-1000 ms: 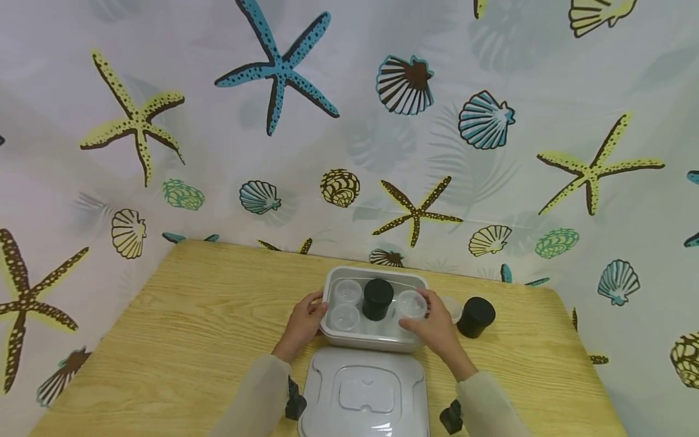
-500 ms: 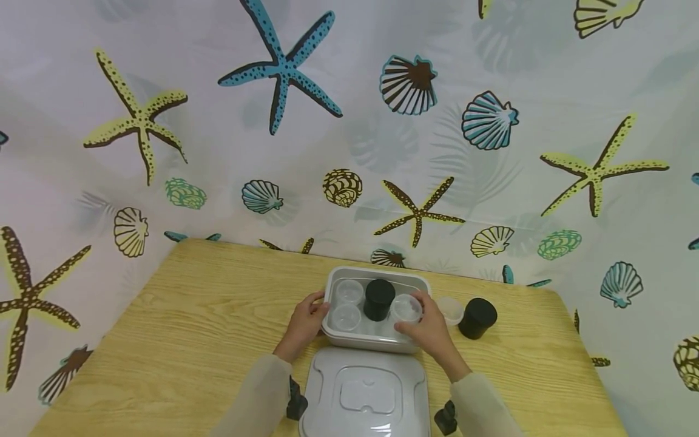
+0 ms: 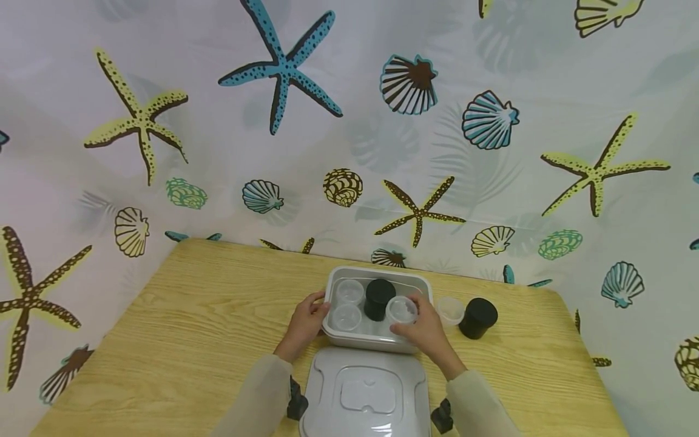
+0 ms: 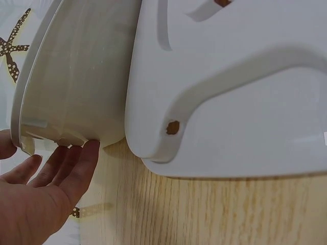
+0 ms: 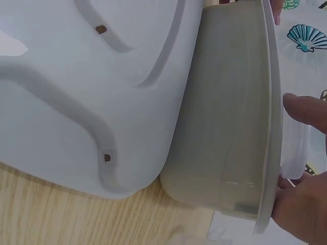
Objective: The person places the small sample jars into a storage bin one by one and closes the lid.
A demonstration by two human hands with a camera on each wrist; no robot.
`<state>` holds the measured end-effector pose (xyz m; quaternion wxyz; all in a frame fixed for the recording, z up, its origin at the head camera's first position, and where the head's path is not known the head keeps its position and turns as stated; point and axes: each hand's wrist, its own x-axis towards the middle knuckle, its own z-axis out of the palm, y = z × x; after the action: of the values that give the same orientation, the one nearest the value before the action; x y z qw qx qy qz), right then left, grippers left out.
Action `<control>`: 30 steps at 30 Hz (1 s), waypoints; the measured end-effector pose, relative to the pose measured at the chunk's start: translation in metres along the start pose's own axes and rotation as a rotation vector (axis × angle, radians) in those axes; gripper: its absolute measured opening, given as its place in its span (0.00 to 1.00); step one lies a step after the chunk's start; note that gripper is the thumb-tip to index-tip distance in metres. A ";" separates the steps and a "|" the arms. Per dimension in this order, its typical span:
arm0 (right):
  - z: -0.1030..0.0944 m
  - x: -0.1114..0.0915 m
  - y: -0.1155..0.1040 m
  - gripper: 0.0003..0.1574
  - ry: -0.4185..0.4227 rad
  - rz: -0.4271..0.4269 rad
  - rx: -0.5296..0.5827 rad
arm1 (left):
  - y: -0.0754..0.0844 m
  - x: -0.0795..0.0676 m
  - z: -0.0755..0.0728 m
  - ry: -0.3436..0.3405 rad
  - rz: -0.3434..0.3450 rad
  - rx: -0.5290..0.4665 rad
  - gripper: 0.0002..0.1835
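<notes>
A light grey plastic box (image 3: 371, 343), its top uncovered, stands on the table. My left hand (image 3: 304, 321) holds its left side, with the thumb at the rim and the fingers (image 4: 76, 171) against the outer wall. Over the right half of the box, my right hand (image 3: 428, 331) pinches a clear round plastic cup (image 3: 401, 311) between thumb and fingers. Left of that cup a black round jar (image 3: 378, 309) stands inside. Two more clear cups, a rear one (image 3: 349, 292) and a front one (image 3: 346, 317), sit at the box's left end.
The box's pale lid (image 3: 367, 388) lies flat in front of it. To the right, on the wooden table (image 3: 207, 340), are another black jar (image 3: 478, 318) and a clear round cup or lid (image 3: 450, 312). Behind hangs a sheet (image 3: 349, 121) printed with shells and starfish.
My right hand has moved the clear cup left toward the black jar inside the box. The left hand has stayed at the box's left side.
</notes>
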<state>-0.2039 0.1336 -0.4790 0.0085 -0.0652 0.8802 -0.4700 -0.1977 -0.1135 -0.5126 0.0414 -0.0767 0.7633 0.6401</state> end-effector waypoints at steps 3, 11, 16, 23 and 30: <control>0.002 0.000 -0.001 0.40 -0.014 0.000 -0.006 | 0.000 -0.001 0.000 0.004 0.003 0.003 0.23; 0.006 0.001 -0.003 0.41 -0.048 0.004 -0.030 | 0.000 -0.002 -0.001 0.007 0.027 0.035 0.22; 0.009 0.002 -0.005 0.42 -0.056 -0.010 -0.033 | 0.002 -0.003 -0.001 0.003 0.017 0.034 0.22; 0.011 0.004 -0.009 0.44 -0.085 -0.004 -0.102 | 0.005 -0.004 -0.002 -0.015 -0.006 0.005 0.23; 0.014 0.006 -0.012 0.43 -0.100 -0.014 -0.135 | 0.005 -0.004 -0.002 -0.016 -0.008 0.002 0.23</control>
<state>-0.2070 0.1149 -0.4769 0.0445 -0.0952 0.9079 -0.4058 -0.1942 -0.1146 -0.5067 0.0501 -0.0747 0.7634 0.6397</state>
